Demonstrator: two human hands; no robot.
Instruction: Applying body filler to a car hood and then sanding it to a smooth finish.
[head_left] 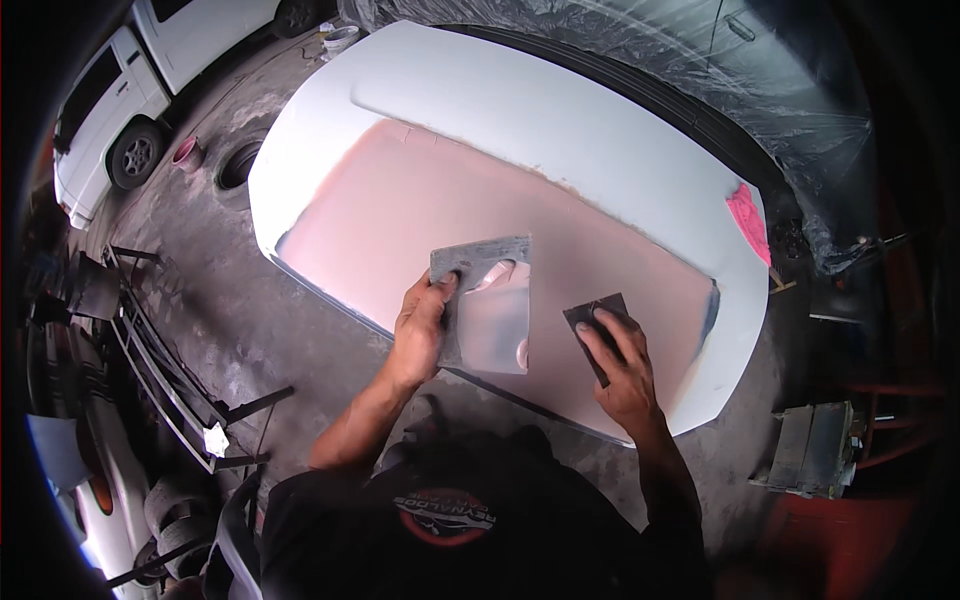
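Note:
A large white car body panel [600, 170] lies in front of me, its recessed middle coated with smooth pink filler [440, 190]. My left hand [420, 330] grips a grey mixing board [490, 325] by its left edge, thumb on top. Smears of pink putty [497, 274] sit near the board's upper part, with another dab by its lower right edge. In my right hand [627, 375] is a dark flat spreader [583, 314], fingers laid across its face. The spreader is over the pink area at the right; I cannot tell whether it touches the surface.
A pink cloth [746, 222] hangs at the panel's right edge. Plastic sheeting [780, 110] drapes a vehicle at the back right. A white van [150, 80], a red bucket [187, 153] and a tyre [236, 167] stand left. A metal frame [165, 375] is at near left.

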